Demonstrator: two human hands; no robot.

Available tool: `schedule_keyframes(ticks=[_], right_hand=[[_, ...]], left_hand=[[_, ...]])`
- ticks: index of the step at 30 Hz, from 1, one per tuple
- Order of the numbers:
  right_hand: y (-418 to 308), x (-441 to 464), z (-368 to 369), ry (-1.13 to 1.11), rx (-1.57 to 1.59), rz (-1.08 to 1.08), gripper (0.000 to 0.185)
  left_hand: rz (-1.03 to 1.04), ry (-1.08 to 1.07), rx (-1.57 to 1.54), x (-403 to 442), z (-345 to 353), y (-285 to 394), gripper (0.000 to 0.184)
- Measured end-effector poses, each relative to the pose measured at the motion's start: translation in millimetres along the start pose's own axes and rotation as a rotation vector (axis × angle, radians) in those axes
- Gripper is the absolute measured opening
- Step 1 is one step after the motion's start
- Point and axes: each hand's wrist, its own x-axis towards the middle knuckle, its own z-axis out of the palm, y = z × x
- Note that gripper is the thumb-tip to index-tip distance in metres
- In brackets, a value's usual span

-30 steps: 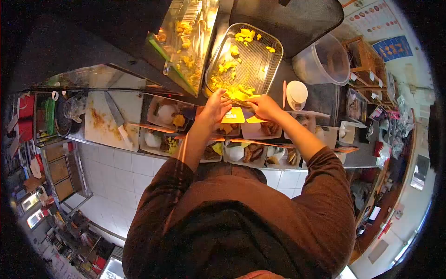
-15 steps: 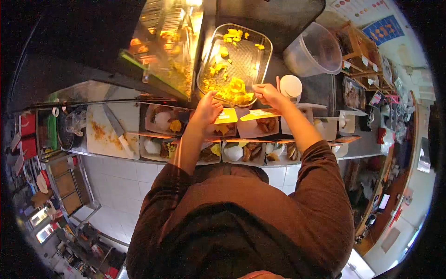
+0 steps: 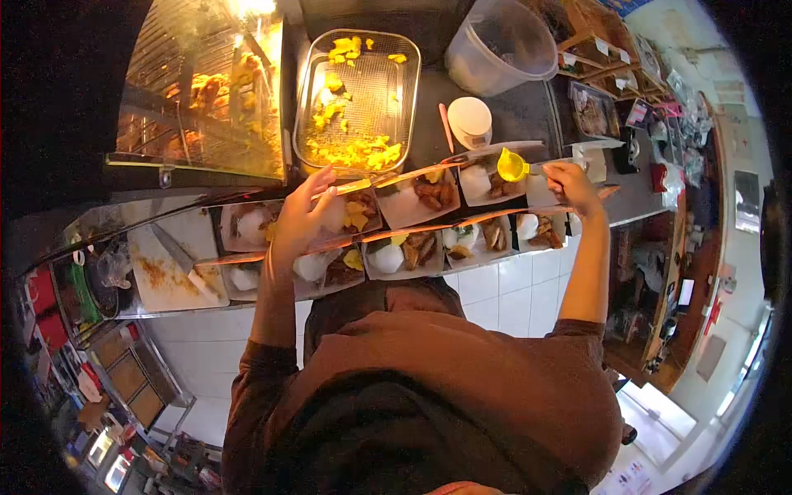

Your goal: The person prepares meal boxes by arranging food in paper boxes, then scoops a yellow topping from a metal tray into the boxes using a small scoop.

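Note:
My right hand [image 3: 571, 188] is closed round the handle of a small yellow scoop [image 3: 512, 166], held over an open box [image 3: 487, 180] with white rice and brown meat pieces. Near the left end of the wire basket [image 3: 417, 99], my left hand [image 3: 307, 206] has its fingers apart and holds nothing. Yellow pieces [image 3: 355, 153] lie in the basket, mostly along its near side. Several more open boxes stand in two rows below it, such as one with rice and meat [image 3: 404, 254]. What the scoop holds is hard to make out.
A knife [image 3: 183, 257] lies on the stained cutting board [image 3: 157, 285] at the left. Behind the boxes are a white round scale [image 3: 471, 120] and a clear plastic tub [image 3: 501, 49]. A lit glass food cabinet [image 3: 202, 99] stands at the upper left.
My right hand has moved right with the scoop, from the basket to over a box. My left hand has shifted left. The view has turned, and the basket now appears further left.

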Motion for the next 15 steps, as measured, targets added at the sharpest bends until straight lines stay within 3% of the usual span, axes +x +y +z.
schedule_keyframes(ticks=[1, 3, 4, 6, 7, 13, 15], right_hand=[[19.8, 13.9, 2.4, 0.006, 0.005, 0.000, 0.029], [54.5, 39.7, 11.0, 0.341, -0.454, -0.214, 0.033], [58.6, 44.1, 23.3, 0.344, -0.448, -0.214, 0.033], [58.7, 49.8, 65.8, 0.447, -1.266, -0.488, 0.028], [67.4, 60.7, 77.5, 0.378, -1.376, -0.345, 0.026], [40.8, 45.3, 86.3, 0.468, -1.309, -0.400, 0.026], [19.2, 38.5, 69.6, 0.542, -1.162, -0.310, 0.026]], left_hand=[[-0.003, -0.036, 0.024, 0.1, 1.0, -4.6, 0.045], [-0.007, -0.081, 0.071, -0.4, 4.0, -7.5, 0.042], [-0.004, -0.073, 0.035, -1.5, 6.6, -5.4, 0.042], [-0.002, -0.075, 0.005, -4.4, 11.4, -1.8, 0.043], [-0.008, -0.079, 0.024, -4.7, 12.3, 0.4, 0.043], [-0.066, -0.098, 0.056, -1.8, 0.1, -23.7, 0.044], [-0.103, -0.033, -0.134, 0.3, -1.4, -29.1, 0.044]])
